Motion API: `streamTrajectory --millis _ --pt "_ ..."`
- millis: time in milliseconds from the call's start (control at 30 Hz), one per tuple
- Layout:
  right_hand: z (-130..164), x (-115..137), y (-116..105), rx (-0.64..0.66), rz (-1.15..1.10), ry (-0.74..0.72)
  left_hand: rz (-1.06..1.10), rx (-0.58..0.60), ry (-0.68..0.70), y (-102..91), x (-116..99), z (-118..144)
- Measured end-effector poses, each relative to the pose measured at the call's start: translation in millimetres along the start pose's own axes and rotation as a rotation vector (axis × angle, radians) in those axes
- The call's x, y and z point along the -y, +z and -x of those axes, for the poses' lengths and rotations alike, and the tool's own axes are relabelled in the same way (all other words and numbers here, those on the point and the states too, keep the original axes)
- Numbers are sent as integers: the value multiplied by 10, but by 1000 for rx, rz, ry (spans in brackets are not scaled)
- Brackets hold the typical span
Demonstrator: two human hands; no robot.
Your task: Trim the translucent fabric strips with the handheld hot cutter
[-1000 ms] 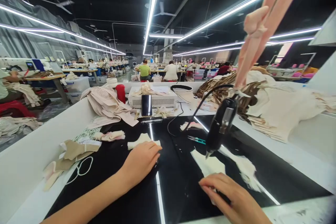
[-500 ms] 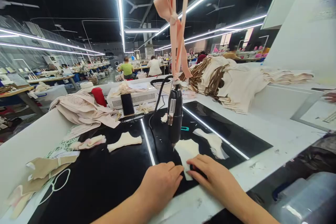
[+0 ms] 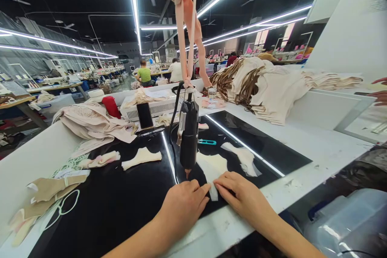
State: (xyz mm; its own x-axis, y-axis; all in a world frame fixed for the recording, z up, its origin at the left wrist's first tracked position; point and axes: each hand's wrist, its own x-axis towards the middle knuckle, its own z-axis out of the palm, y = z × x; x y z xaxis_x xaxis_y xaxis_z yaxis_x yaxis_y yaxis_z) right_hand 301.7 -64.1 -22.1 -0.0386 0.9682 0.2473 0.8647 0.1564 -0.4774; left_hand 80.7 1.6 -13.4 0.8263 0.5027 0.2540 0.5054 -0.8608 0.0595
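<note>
Two hands of ours come together at the narrow near end of one cream fabric piece (image 3: 212,165), which lies flat just right of the hanging black tool (image 3: 189,133). Our left hand (image 3: 185,204), on the near side of that tool, has its fingers bent together beside the piece's left edge; our right hand (image 3: 242,193), nearer and to the right of the tool, sets its fingertips at the opposite edge. Working from both sides probably keeps the soft piece flat and straight. The fingers hide their own contact, so we cannot tell whether either hand pinches the fabric or merely rests on it.

A knotted peach ribbon (image 3: 180,24) suspends the tool, seemingly to keep its pointed tip off the black work surface (image 3: 121,209) yet within our reach. Left of the tool, a second cream piece (image 3: 142,158) lies apart, perhaps to leave us room; a teal handle (image 3: 207,142) rests just to the tool's right.
</note>
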Motion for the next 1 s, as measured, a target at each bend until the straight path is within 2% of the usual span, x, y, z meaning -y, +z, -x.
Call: streamTrajectory --millis 400,633,800,1000 --pt "-30 22 -19 -20 -135 42 -2 2 6 4 3 -9" --pt "-54 26 2 -98 -238 92 2 21 28 -10 -1 -19" --pt "-162 5 -117 -190 -368 166 12 19 18 2 -3 -23" --pt "-443 -106 -284 -294 -629 284 48 32 6 2 0 -50"
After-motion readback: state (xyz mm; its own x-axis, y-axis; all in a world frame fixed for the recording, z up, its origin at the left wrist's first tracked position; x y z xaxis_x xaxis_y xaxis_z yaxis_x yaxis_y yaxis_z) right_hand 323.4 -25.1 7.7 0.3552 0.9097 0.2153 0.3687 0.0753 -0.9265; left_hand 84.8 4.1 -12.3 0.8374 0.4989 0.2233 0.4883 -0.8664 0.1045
